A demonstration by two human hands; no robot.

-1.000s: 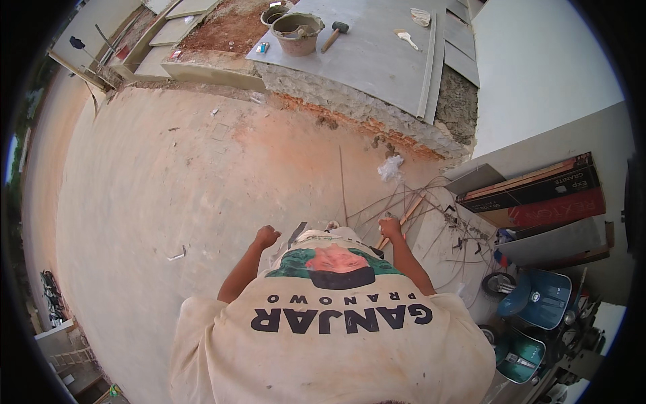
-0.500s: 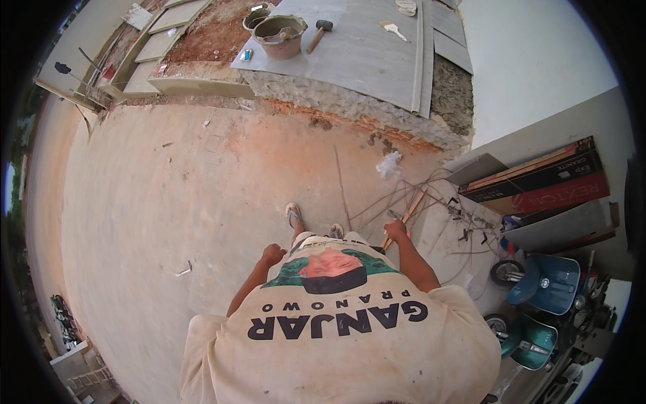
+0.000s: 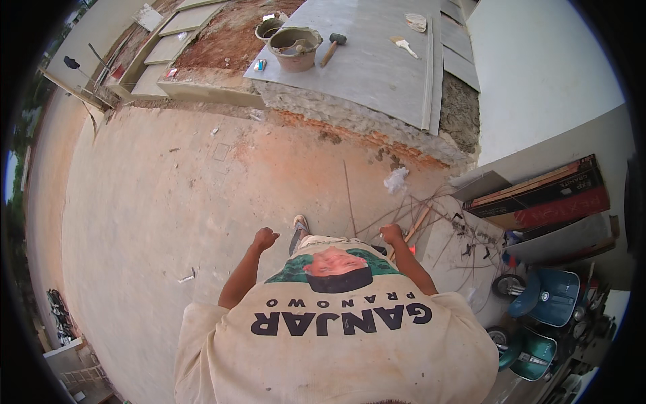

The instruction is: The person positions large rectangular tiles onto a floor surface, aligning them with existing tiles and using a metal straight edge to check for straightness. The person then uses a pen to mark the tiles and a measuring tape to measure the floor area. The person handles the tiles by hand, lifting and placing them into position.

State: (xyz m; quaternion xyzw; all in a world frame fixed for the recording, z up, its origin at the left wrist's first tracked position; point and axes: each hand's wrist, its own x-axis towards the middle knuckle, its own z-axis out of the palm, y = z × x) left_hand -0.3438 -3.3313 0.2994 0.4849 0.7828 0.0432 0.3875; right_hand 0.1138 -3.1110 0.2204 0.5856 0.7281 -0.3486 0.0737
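My left hand (image 3: pixel 266 238) hangs in the air over the concrete floor, left of my sandalled foot (image 3: pixel 300 223). Its fingers are curled closed, with nothing seen in them. On the other side of my body, my right hand (image 3: pixel 390 233) is closed too. A tiny pale spot shows at its fingers, too small to name. A wooden strip (image 3: pixel 418 222) lies on the floor just beyond that hand, apart from it as far as I can tell. My printed beige shirt (image 3: pixel 336 363) covers the lower middle of the view.
Ahead stands a raised tiled slab (image 3: pixel 377 74) bearing a mortar bucket (image 3: pixel 296 62), a mallet (image 3: pixel 333 49) and a brush (image 3: pixel 404 46). Thin rods (image 3: pixel 441 209) and crumpled plastic (image 3: pixel 396 180) litter the floor. Cardboard boxes (image 3: pixel 538 192) and blue (image 3: pixel 548 296) and green wheelbarrows (image 3: pixel 536 353) line the right.
My left hand has swung forward and out from my body. My right hand has shifted slightly back and left. One of my feet has gone out of sight, and the surroundings have shifted slightly downward.
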